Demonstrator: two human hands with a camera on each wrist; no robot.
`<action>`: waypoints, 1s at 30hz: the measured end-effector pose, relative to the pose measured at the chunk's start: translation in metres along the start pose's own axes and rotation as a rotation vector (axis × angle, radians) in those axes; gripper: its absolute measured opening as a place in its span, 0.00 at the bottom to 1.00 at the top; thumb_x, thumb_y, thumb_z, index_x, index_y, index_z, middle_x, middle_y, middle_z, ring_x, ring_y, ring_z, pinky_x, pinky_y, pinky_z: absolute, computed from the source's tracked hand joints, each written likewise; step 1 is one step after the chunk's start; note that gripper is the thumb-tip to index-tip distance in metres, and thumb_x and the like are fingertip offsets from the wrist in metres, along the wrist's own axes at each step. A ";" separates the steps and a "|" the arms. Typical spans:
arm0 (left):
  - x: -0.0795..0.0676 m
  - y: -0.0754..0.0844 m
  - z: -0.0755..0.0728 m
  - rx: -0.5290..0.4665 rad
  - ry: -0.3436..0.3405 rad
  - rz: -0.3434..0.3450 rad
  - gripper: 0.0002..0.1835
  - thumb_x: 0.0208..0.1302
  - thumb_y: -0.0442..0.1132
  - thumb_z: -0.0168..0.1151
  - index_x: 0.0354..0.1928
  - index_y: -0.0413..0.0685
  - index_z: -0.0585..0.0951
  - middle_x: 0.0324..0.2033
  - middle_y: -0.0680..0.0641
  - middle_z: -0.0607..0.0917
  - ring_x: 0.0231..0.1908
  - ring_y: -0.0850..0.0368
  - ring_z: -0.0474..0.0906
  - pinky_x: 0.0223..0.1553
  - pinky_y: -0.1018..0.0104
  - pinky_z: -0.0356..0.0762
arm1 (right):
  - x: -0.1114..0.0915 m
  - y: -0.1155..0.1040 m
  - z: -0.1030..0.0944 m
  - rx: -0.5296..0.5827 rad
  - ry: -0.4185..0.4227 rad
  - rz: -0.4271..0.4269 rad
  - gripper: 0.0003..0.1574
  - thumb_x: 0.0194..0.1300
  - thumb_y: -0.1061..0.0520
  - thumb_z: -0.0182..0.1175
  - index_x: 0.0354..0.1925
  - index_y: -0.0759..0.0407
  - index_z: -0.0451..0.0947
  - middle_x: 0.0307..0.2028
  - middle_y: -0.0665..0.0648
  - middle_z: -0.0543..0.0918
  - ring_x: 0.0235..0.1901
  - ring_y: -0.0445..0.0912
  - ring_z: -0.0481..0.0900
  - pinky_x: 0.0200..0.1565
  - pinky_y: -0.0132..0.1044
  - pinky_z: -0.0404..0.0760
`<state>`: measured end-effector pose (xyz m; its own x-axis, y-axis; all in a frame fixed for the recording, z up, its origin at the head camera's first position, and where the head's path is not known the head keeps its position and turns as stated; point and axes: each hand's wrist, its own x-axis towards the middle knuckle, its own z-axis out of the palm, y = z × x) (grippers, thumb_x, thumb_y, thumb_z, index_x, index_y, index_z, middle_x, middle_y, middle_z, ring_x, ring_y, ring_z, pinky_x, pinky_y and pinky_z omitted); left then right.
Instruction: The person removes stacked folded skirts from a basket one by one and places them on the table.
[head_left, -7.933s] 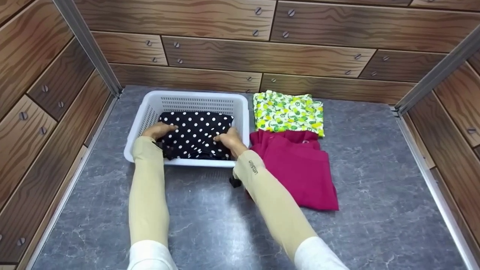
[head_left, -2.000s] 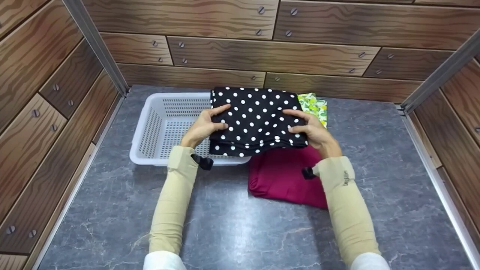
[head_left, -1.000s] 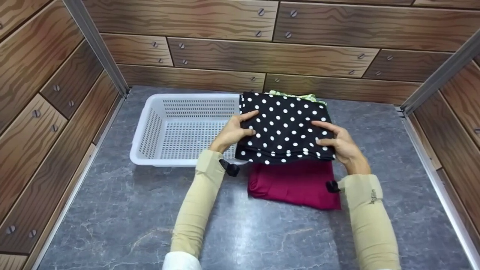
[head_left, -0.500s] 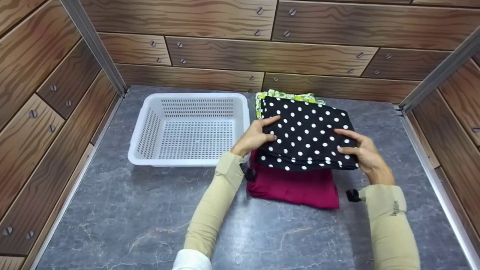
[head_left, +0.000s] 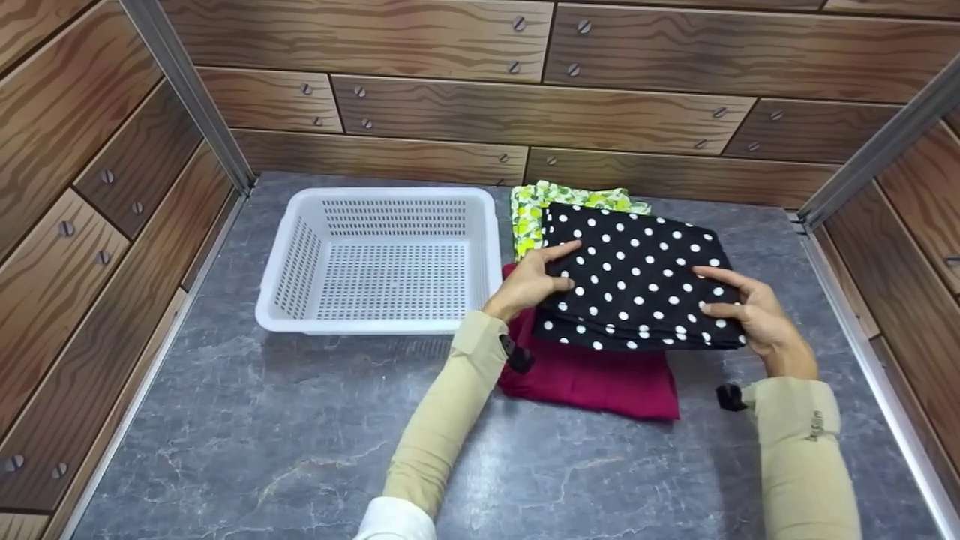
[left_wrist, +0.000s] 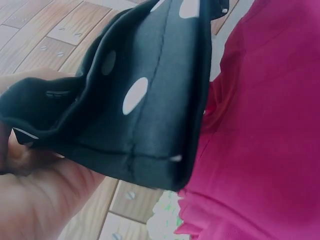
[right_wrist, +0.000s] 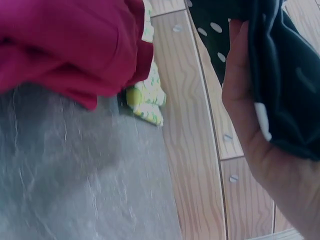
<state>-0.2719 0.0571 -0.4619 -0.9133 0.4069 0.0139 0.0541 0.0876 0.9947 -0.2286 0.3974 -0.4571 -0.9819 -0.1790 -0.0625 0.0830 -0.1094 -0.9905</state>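
A folded black cloth with white polka dots (head_left: 637,277) is held up between both hands, above the other fabrics. My left hand (head_left: 531,281) grips its left side, thumb and fingers on the top face. At the opposite side my right hand (head_left: 757,319) grips it the same way. The left wrist view shows the layered hem of the polka-dot cloth (left_wrist: 135,110) over the left hand (left_wrist: 55,195). Partly covered below lies a folded magenta cloth (head_left: 600,382). Behind it, a green-and-yellow lemon-print cloth (head_left: 529,214) shows along its back and left edges.
A white perforated plastic basket (head_left: 379,326) stands on the left with nothing inside. The grey marbled surface (head_left: 300,450) is bounded by wood-plank-patterned walls (head_left: 435,112) at the back and both sides. Small black wrist cameras (head_left: 731,396) sit on the sleeves.
The polka-dot cloth was in the basket at first; both hands lifted it out and carried it right, over the magenta and lemon-print cloths. In the last half second it moved slightly further right and nearer.
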 end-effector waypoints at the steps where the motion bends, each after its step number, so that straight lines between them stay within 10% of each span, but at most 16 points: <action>1: 0.001 0.000 0.002 0.004 -0.004 0.000 0.36 0.60 0.22 0.64 0.72 0.48 0.73 0.71 0.45 0.70 0.66 0.59 0.65 0.62 0.72 0.67 | -0.001 0.000 -0.002 -0.010 0.002 -0.001 0.39 0.57 0.85 0.55 0.54 0.52 0.87 0.43 0.52 0.85 0.32 0.44 0.86 0.30 0.33 0.85; 8: 0.005 -0.003 0.022 0.027 -0.016 0.000 0.36 0.61 0.22 0.64 0.72 0.48 0.73 0.71 0.45 0.71 0.61 0.65 0.66 0.59 0.75 0.65 | -0.012 0.003 -0.019 -0.049 0.035 0.018 0.39 0.57 0.84 0.56 0.55 0.51 0.87 0.45 0.49 0.84 0.33 0.42 0.85 0.30 0.33 0.85; 14: 0.006 -0.010 0.042 0.007 -0.031 -0.005 0.36 0.60 0.21 0.64 0.71 0.49 0.74 0.70 0.42 0.71 0.29 0.63 0.65 0.38 0.74 0.71 | -0.028 0.009 -0.033 -0.107 0.091 0.039 0.39 0.56 0.83 0.58 0.55 0.50 0.87 0.46 0.45 0.80 0.35 0.41 0.83 0.32 0.33 0.85; 21: 0.006 -0.017 0.062 0.013 -0.026 0.010 0.36 0.58 0.20 0.64 0.69 0.48 0.76 0.68 0.46 0.74 0.56 0.63 0.69 0.53 0.74 0.68 | -0.041 0.014 -0.046 -0.104 0.119 0.046 0.38 0.57 0.83 0.59 0.54 0.49 0.87 0.45 0.44 0.82 0.30 0.41 0.84 0.29 0.32 0.84; 30: 0.009 -0.021 0.087 -0.024 -0.026 0.014 0.35 0.57 0.19 0.64 0.68 0.48 0.78 0.67 0.49 0.76 0.57 0.66 0.69 0.53 0.75 0.68 | -0.054 0.014 -0.064 -0.061 0.154 0.066 0.40 0.56 0.86 0.56 0.52 0.49 0.88 0.42 0.46 0.84 0.29 0.44 0.85 0.28 0.34 0.85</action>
<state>-0.2465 0.1384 -0.4911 -0.9018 0.4315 0.0256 0.0571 0.0601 0.9966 -0.1849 0.4684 -0.4751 -0.9896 -0.0310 -0.1408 0.1420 -0.0419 -0.9890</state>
